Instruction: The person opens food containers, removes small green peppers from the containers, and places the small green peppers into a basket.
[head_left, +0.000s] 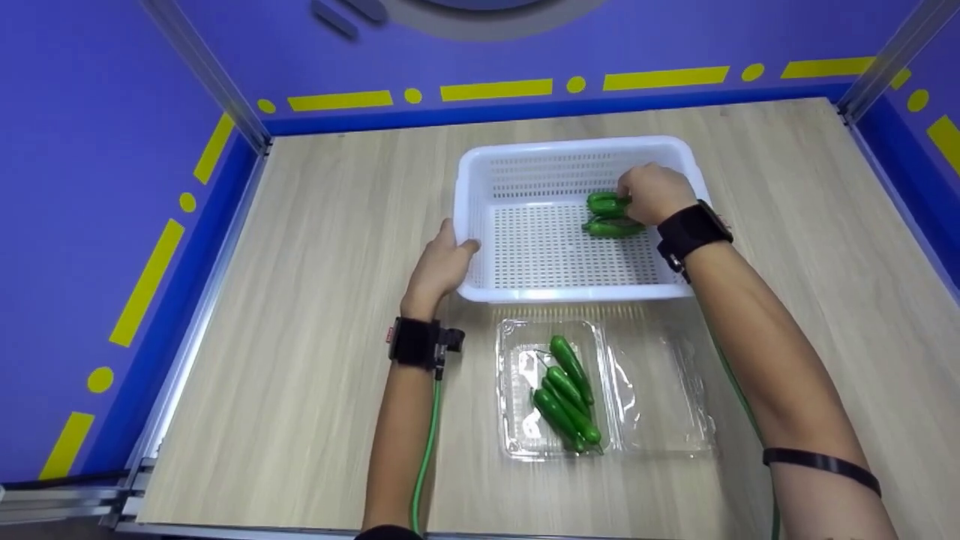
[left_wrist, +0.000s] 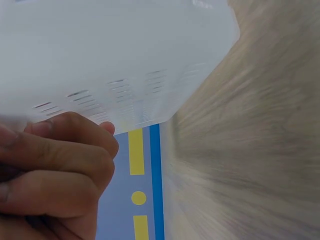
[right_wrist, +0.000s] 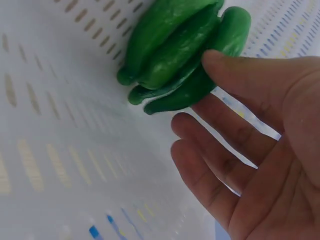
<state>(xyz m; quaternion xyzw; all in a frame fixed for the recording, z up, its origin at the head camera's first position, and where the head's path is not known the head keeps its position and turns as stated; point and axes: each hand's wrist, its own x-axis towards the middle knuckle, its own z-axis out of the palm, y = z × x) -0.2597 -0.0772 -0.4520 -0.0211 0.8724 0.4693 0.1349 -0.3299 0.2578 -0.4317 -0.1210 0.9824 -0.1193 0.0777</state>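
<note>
A white slotted plastic basket [head_left: 570, 294] stands on the table, with its left rim gripped by my left hand [head_left: 441, 262]. In the left wrist view the curled fingers [left_wrist: 75, 155] lie against the basket's outer wall. My right hand [head_left: 656, 193] reaches inside at the right end, where several green peppers [head_left: 615, 227] lie together. Seen from the right wrist, the thumb and index finger pinch one green pepper [right_wrist: 232, 32] at the edge of the bunch, and the other fingers are loosely bent. The head view partly hides these peppers behind the hand.
In front of the basket lies an opened clear plastic clamshell box [head_left: 504, 390], its lid [head_left: 660, 405] folded out to the right. Several more green peppers [head_left: 559, 412] rest in its left half. Blue walls [head_left: 420, 45] border the wooden table [head_left: 315, 315] at the back and sides.
</note>
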